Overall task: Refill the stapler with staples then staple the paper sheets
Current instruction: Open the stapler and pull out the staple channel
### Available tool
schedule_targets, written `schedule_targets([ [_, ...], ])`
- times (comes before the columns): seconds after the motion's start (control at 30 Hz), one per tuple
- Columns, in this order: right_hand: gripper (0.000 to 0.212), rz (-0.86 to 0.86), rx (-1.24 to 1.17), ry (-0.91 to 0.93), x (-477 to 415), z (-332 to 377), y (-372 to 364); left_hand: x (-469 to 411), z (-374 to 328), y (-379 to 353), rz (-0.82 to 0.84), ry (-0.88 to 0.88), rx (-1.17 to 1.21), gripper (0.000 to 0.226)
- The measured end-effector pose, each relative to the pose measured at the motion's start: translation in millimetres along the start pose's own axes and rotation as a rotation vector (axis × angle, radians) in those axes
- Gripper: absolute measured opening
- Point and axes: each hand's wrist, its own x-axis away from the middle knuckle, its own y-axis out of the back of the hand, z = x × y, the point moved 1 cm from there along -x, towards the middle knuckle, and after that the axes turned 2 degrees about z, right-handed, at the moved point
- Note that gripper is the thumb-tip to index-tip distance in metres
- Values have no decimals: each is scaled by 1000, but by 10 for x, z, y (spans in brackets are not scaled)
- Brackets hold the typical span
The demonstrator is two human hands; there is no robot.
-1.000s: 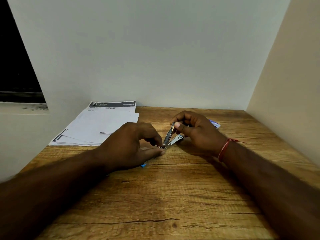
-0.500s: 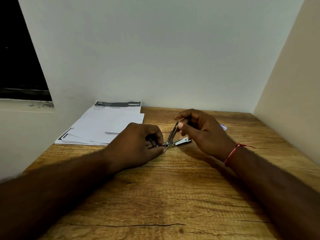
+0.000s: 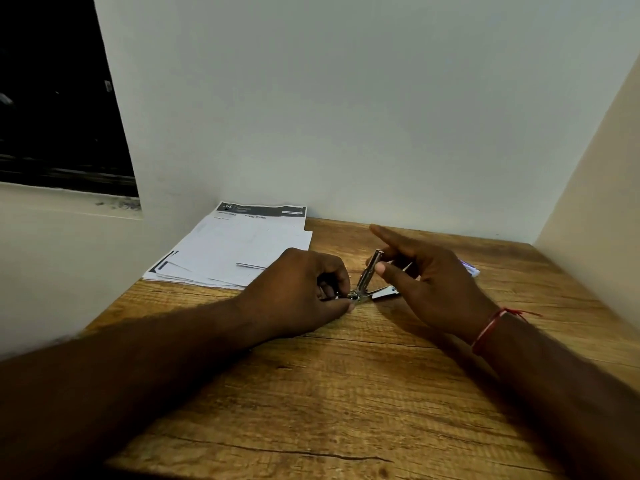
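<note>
Evidently we were in the refilling stage, with nothing stapled yet. The stapler [image 3: 372, 284] stood hinged wide open near the middle of the tabletop [image 3: 346, 393], its base flat on the wood and its upper arm tilted steeply up. Our left hand [image 3: 298, 296] had its fingers [image 3: 334, 275] curled tight around the hinge end, pinning it down. Our right hand [image 3: 433, 282] steadied the raised arm with the thumb pressed against it, while the index finger pointed out loosely and the other fingers stayed half-curled behind. The paper sheets [image 3: 239, 251] lay in a loose pile at the far left corner of the tabletop, well apart from the stapler, and a thin strip that we took for staples [image 3: 251, 265] rested on top of them, seemingly not yet loaded. So, by our judgement, the loading, the closing and the stapling all remained. We could not see inside the open channel, so whether it held any staples was unclear. What our left fingers pinched was hidden under the hand. A small purple and white thing [image 3: 469, 270] behind our right hand was mostly covered; we could not tell what it was.
</note>
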Motion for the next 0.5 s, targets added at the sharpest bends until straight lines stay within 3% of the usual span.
schedule_targets([
  [0.37,12,-29,-54,-63,-58,-104,17,-14,13,11,-36,-10,11,17],
  [0.5,5,58,-29,-118,-80,-199,5,-22,7,18,-77,-6,37,15],
])
